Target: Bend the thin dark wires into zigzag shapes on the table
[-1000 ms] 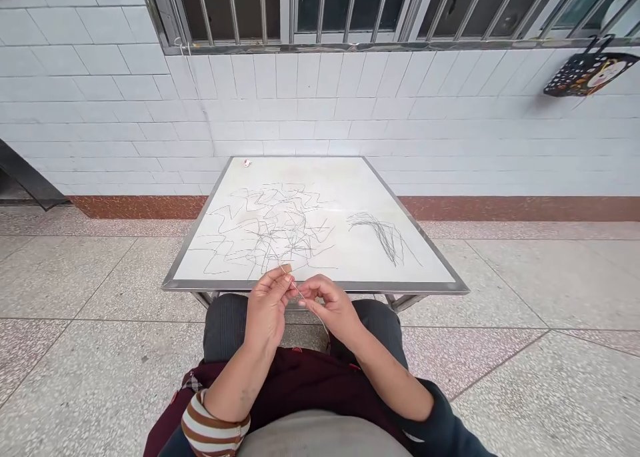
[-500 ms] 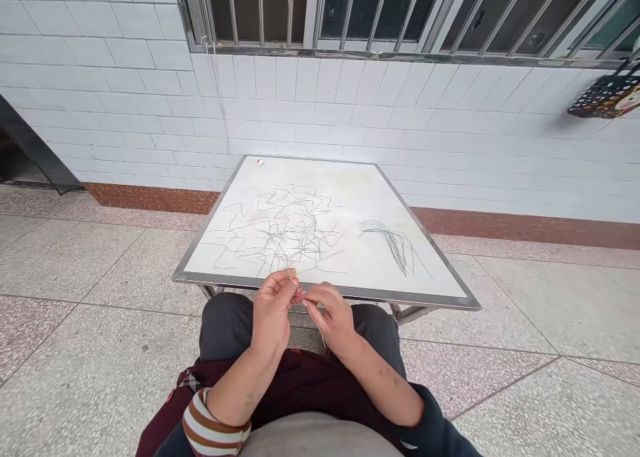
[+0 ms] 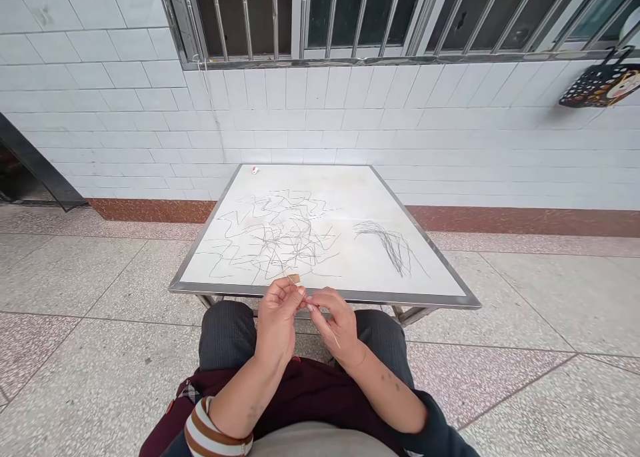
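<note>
Both my hands meet in front of the table's near edge. My left hand [image 3: 277, 318] is closed, thumb and forefinger pinching a thin strand. A small tan piece [image 3: 294, 278] sticks out above its fingertips. My right hand [image 3: 336, 323] is closed too, its fingertips pinching close beside the left ones. A pale length of the thin strand [image 3: 337, 340] shows against the right palm; whether it is wire or thread I cannot tell. Thin dark strands [image 3: 290, 233] lie loosely tangled on the white tabletop [image 3: 345, 183], and a straighter bunch of strands [image 3: 393, 243] lies to the right.
A metal rim [image 3: 325, 297] edges the table. At its far left corner sits a small red and white object [image 3: 255, 170]. Behind stands a white tiled wall [image 3: 310, 120] with a barred window [image 3: 330, 17]. A patterned bag [image 3: 600, 83] hangs at the right.
The hands stay pinched together, shifting slightly right and down in the picture. The pale strand's free end has swung from below the right hand to across its palm. The view has tilted slightly.
</note>
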Demonstrator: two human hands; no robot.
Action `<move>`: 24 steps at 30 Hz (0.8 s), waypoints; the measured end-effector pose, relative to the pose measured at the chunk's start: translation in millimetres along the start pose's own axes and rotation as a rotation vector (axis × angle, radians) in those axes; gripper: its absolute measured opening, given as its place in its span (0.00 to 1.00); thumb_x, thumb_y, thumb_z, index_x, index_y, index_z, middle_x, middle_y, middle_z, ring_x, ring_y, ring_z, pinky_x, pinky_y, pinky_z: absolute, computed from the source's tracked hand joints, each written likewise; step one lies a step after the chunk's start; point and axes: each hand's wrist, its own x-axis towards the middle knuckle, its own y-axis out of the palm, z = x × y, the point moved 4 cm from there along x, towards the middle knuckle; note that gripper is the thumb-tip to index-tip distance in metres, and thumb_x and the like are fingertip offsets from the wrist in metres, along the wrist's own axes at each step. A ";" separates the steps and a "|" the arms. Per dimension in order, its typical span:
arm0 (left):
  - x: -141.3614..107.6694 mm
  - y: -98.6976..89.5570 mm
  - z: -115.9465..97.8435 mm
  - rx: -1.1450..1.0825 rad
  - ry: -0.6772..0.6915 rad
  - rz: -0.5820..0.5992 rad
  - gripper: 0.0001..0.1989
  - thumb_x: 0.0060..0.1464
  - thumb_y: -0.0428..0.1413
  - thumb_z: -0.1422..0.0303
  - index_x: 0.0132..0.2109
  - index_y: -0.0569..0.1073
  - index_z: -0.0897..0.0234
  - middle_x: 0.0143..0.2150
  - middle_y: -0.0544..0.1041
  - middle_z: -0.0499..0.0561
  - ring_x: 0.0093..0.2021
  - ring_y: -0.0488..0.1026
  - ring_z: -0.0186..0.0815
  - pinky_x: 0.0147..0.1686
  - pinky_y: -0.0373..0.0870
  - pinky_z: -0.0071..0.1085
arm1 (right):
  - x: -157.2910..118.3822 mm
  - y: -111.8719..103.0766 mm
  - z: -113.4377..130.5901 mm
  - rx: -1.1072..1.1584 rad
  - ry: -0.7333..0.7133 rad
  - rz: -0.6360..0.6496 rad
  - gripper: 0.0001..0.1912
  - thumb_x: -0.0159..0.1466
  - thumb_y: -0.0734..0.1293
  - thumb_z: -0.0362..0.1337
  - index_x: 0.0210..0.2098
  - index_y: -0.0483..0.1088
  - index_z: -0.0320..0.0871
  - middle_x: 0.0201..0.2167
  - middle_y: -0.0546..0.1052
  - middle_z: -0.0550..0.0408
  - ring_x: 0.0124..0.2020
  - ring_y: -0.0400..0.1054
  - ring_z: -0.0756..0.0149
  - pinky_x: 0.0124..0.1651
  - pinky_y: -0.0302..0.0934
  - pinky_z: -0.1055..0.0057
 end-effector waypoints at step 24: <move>-0.3 -0.5 -1.2 0.014 -0.061 -0.003 0.05 0.46 0.63 0.70 0.31 0.76 0.66 0.28 0.74 0.48 0.27 0.70 0.27 0.30 0.67 0.24 | -0.5 -4.3 -2.9 0.057 -0.021 -0.075 0.13 0.59 0.63 0.25 0.40 0.69 0.48 0.31 0.73 0.55 0.35 0.67 0.65 0.37 0.64 0.64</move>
